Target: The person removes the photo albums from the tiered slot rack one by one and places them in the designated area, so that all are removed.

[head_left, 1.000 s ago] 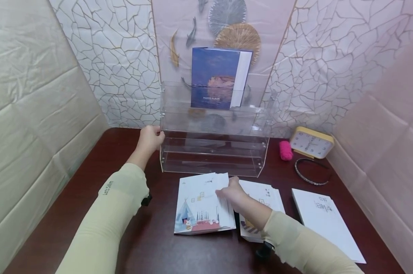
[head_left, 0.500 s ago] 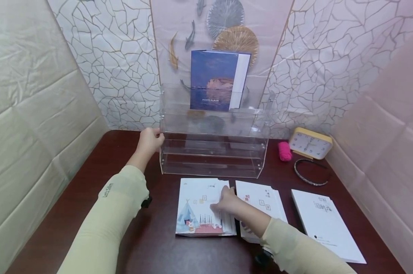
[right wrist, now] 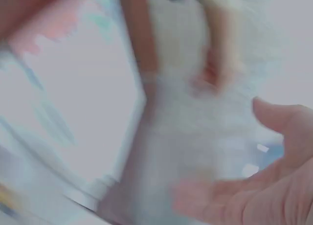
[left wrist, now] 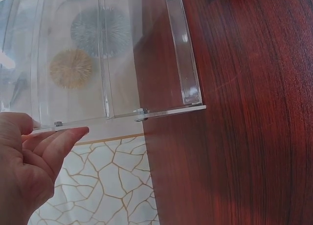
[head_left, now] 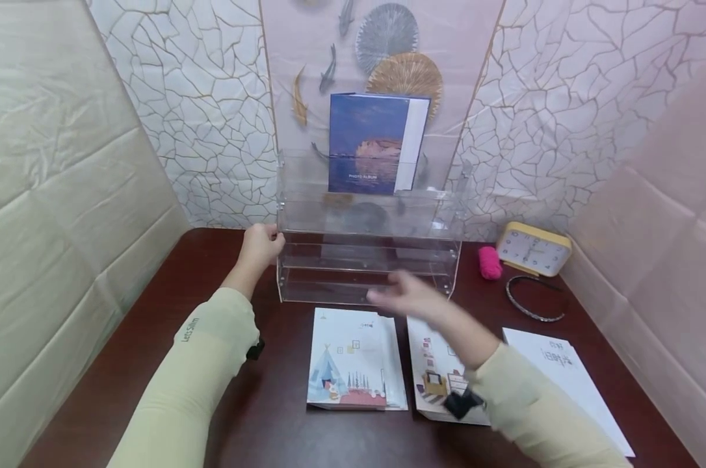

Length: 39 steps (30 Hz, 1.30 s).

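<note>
A clear acrylic tiered rack (head_left: 312,218) stands on the table, with a blue photo album (head_left: 367,143) upright in its top tier. My left hand (head_left: 259,246) pinches the rack's left side panel between thumb and fingers, as the left wrist view also shows. In front of the rack's lower tier, my right hand (head_left: 411,298) is in the air, blurred, fingers extended and holding nothing. Below it lie a stack of white booklets with a tent picture (head_left: 350,364) and a second stack of white booklets (head_left: 431,354), the latter partly hidden by my right forearm.
Another pile of white booklets (head_left: 581,390) lies at the right, partly behind the right sleeve. A yellow clock (head_left: 534,250), a pink yarn bundle (head_left: 489,262) and a headband (head_left: 512,299) sit at the back right. Patterned cloth walls (head_left: 212,117) enclose the table.
My right hand has left the tent-picture booklets, now lying squarer on the table, and moved up and slightly right toward the rack. The left hand keeps its hold on the rack.
</note>
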Motion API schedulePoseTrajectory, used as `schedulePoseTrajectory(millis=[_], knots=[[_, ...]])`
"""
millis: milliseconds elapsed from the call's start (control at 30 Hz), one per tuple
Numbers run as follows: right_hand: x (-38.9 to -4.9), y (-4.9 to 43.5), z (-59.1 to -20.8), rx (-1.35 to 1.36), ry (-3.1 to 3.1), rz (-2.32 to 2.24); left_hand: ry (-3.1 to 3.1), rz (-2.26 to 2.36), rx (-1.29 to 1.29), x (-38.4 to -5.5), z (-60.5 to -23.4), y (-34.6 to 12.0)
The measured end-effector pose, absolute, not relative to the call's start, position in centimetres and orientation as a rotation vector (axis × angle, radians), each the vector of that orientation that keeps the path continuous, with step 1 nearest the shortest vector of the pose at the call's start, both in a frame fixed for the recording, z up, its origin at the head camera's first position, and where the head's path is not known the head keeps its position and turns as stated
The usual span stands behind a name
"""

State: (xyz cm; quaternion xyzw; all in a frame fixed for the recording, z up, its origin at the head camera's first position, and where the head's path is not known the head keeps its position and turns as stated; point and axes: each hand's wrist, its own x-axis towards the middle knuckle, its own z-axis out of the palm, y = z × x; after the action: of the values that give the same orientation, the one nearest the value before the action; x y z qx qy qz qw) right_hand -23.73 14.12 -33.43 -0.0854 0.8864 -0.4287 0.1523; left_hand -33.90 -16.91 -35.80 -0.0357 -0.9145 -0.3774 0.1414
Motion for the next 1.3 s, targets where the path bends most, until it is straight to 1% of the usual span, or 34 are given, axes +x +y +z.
schedulePoseTrajectory(millis=[133,233,300,400,567,700,867,1067,1300], knots=[[-27.3,15.7,-26.8,-0.389,2.664,-1.597,-2.638,-1.070,-0.093,-34.0,-35.9,-17.0],[-30.0,16.3,-22.7,-0.439,2.769,-1.862,-2.641,-1.071,-0.090,-34.0,-35.9,-17.0],[-31.8,16.6,-20.7,-0.446,2.831,-1.959,-2.644,-1.086,-0.086,-33.9,-35.9,-17.0],[-34.4,16.8,-19.1,-0.379,2.926,-1.947,-2.652,-1.099,-0.081,-33.8,-36.1,-16.8],[-37.6,16.5,-18.6,-0.177,2.922,-1.876,-2.660,-1.092,-0.079,-33.8,-36.1,-16.8],[-39.1,15.7,-19.3,-0.177,2.802,-1.937,-2.666,-1.098,-0.071,-33.7,-35.8,-16.9],[-39.8,14.8,-20.0,-0.240,2.755,-2.000,-2.670,-1.106,-0.067,-33.9,-35.6,-17.0],[-40.6,14.2,-20.1,-0.119,2.907,-1.892,-2.662,-1.026,-0.074,-33.9,-35.5,-17.0],[-41.1,13.8,-20.3,-0.047,2.980,-1.861,-2.663,-1.099,-0.058,-33.9,-35.6,-17.0]])
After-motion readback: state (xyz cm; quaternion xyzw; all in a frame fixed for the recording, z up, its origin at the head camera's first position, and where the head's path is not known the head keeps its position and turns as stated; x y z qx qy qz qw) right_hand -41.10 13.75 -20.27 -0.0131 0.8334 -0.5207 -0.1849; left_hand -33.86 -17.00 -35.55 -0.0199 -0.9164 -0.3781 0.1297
